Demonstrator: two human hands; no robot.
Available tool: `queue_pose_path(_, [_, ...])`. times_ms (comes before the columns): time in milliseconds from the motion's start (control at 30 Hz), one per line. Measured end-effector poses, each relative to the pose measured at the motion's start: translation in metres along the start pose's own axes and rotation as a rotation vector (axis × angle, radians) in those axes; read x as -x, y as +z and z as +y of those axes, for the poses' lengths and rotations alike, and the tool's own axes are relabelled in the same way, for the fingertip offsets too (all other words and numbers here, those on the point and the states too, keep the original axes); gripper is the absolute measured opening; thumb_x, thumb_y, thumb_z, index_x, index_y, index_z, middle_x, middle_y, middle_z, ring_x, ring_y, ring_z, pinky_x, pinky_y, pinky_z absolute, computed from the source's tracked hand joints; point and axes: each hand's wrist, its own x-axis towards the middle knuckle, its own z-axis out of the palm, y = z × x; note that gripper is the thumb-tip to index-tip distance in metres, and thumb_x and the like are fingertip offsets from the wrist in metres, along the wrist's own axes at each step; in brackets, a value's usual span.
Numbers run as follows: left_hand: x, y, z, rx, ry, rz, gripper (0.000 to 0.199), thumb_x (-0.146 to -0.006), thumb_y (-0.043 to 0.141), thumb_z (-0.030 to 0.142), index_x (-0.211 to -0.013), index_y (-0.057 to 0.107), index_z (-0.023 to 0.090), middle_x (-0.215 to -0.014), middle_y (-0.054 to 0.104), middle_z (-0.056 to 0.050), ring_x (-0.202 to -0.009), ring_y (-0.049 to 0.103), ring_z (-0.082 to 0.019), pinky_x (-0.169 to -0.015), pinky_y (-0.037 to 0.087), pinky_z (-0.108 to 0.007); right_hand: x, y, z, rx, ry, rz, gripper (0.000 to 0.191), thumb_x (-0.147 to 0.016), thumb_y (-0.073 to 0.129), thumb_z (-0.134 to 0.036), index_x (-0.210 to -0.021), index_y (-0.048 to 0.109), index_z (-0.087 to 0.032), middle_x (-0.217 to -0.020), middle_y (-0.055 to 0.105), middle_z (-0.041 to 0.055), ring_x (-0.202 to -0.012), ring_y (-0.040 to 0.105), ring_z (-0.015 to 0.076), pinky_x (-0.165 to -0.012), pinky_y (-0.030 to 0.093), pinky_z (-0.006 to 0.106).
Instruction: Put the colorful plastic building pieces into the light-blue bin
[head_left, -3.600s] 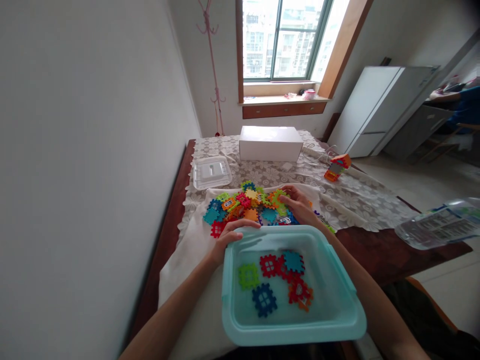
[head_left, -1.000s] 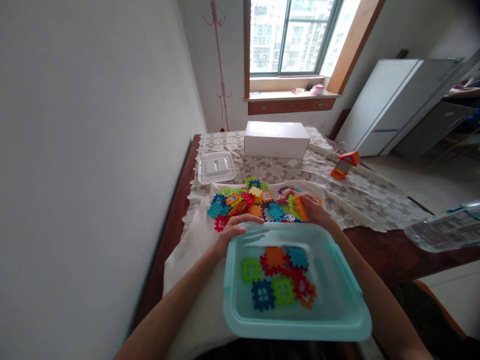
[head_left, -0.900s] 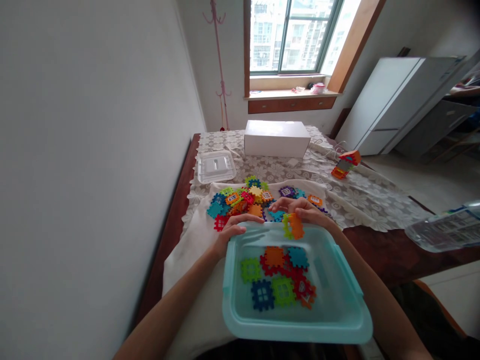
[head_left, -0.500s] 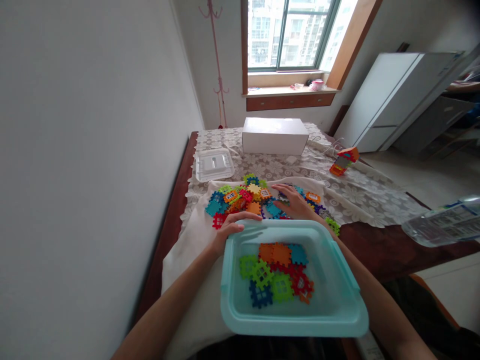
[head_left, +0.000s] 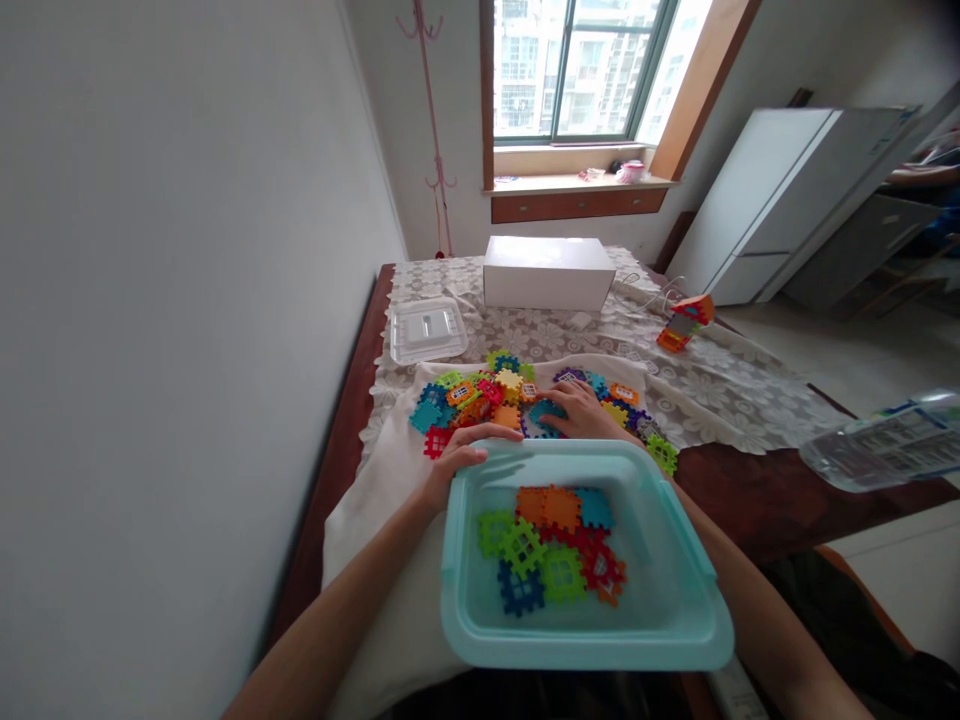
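Observation:
A pale turquoise plastic bin [head_left: 679,600] is tilted toward me, with several gear-edged building tiles inside: orange, blue, green, red and dark blue. My left hand [head_left: 459,462] is closed over its far left rim, fingers lying along the edge. Beyond the bin, my right hand [head_left: 583,412] reaches into a loose pile of the same plastic tiles, fingers stretched out and apart. A teal tile [head_left: 545,412] lies between its thumb and fingers, and an orange window tile [head_left: 528,392] is at the fingertips. The bin's far rim hides part of the right wrist.
A clear plastic lid [head_left: 429,332] lies at the left of the table, near a white box [head_left: 549,275] at the back. On the right stand a small assembled tile model [head_left: 684,322] and a large clear bottle [head_left: 885,445]. A white cloth [head_left: 375,560] lies under the pile.
My right hand has moved a little left and nearer over the pile, its fingers now around the teal tile. My left hand and the bin have hardly moved.

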Motion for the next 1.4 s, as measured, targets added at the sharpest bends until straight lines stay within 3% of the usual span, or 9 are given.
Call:
queue_pose_path(200, [0.000, 0.001, 0.003, -0.012, 0.020, -0.008, 0.046, -0.074, 0.071, 0.039, -0.110, 0.089, 0.016, -0.122, 0.081, -0.014, -0.109, 0.071, -0.033, -0.094, 0.053, -0.039, -0.002, -0.009, 0.000, -0.286, -0.006, 0.089, 0.035, -0.097, 0.072, -0.029, -0.130, 0.079, -0.022, -0.116, 0.071, 0.0124, -0.102, 0.073, 0.0275, -0.098, 0.061, 0.044])
queue_pose_path(433, [0.001, 0.000, 0.000, -0.003, 0.006, -0.010, 0.048, -0.075, 0.071, 0.040, -0.113, 0.088, 0.016, -0.120, 0.082, -0.013, -0.106, 0.072, -0.033, -0.092, 0.053, -0.039, -0.003, -0.009, -0.008, -0.481, -0.062, 0.093, 0.025, -0.093, 0.071, -0.030, -0.114, 0.083, -0.026, -0.123, 0.073, 0.0122, -0.100, 0.071, 0.0255, -0.094, 0.062, 0.042])
queue_pose_path(600, [0.000, 0.002, 0.002, 0.003, 0.012, -0.002, 0.048, -0.071, 0.072, 0.038, -0.110, 0.089, 0.016, -0.119, 0.081, -0.013, -0.105, 0.071, -0.032, -0.086, 0.052, -0.036, -0.002, -0.020, -0.016, -0.670, 0.056, 0.118, 0.029, -0.090, 0.079, -0.045, -0.110, 0.081, -0.024, -0.094, 0.074, 0.0050, -0.079, 0.064, 0.0210, -0.075, 0.056, 0.035])
queue_pose_path(867, [0.002, 0.004, 0.005, 0.037, 0.012, -0.004, 0.045, -0.074, 0.074, 0.039, -0.109, 0.088, 0.016, -0.120, 0.082, -0.013, -0.105, 0.072, -0.032, -0.086, 0.051, -0.036, 0.017, -0.057, -0.034, -1.219, 0.156, 0.287, 0.049, -0.076, 0.093, -0.066, -0.100, 0.071, -0.030, -0.120, 0.075, 0.0078, -0.106, 0.073, 0.0273, -0.091, 0.062, 0.040])
queue_pose_path(933, [0.003, 0.003, 0.004, 0.037, 0.003, -0.007, 0.046, -0.075, 0.074, 0.040, -0.111, 0.088, 0.016, -0.121, 0.081, -0.013, -0.101, 0.072, -0.031, -0.086, 0.051, -0.036, 0.024, -0.067, -0.038, -1.275, 0.086, 0.180, 0.048, -0.075, 0.095, -0.066, -0.094, 0.071, -0.029, -0.114, 0.075, 0.0079, -0.102, 0.075, 0.0275, -0.089, 0.064, 0.042])
queue_pose_path(1000, [0.003, 0.002, 0.002, 0.022, -0.002, 0.003, 0.046, -0.075, 0.073, 0.041, -0.111, 0.088, 0.016, -0.121, 0.081, -0.013, -0.101, 0.071, -0.031, -0.088, 0.051, -0.037, 0.029, -0.077, -0.042, -1.293, -0.055, -0.088, 0.044, -0.078, 0.094, -0.065, -0.087, 0.074, -0.027, -0.110, 0.078, 0.0095, -0.100, 0.077, 0.0294, -0.090, 0.064, 0.045])
queue_pose_path(1100, [0.003, -0.001, -0.001, 0.003, -0.008, 0.018, 0.047, -0.076, 0.072, 0.041, -0.113, 0.088, 0.016, -0.122, 0.082, -0.013, -0.105, 0.071, -0.033, -0.096, 0.051, -0.040, 0.032, -0.086, -0.047, -1.241, -0.230, -0.414, 0.043, -0.085, 0.089, -0.066, -0.091, 0.083, -0.025, -0.122, 0.082, 0.0137, -0.121, 0.076, 0.0370, -0.107, 0.061, 0.054])
queue_pose_path(1267, [0.002, -0.005, -0.007, 0.009, -0.010, 0.035, 0.046, -0.076, 0.071, 0.039, -0.113, 0.088, 0.017, -0.124, 0.082, -0.013, -0.110, 0.072, -0.035, -0.101, 0.052, -0.042, 0.020, -0.070, -0.032, -1.022, 0.079, 0.230, 0.037, -0.099, 0.074, -0.064, -0.110, 0.082, -0.030, -0.122, 0.082, 0.0092, -0.120, 0.076, 0.0320, -0.115, 0.057, 0.052])
queue_pose_path(1400, [0.002, -0.005, -0.006, 0.026, -0.031, 0.028, 0.048, -0.075, 0.071, 0.037, -0.114, 0.087, 0.016, -0.124, 0.081, -0.013, -0.108, 0.073, -0.034, -0.098, 0.054, -0.042, 0.011, -0.040, 0.007, -0.288, 0.270, 0.339, 0.045, -0.095, 0.078, -0.052, -0.132, 0.079, -0.026, -0.154, 0.069, 0.0165, -0.152, 0.056, 0.0440, -0.132, 0.035, 0.069])
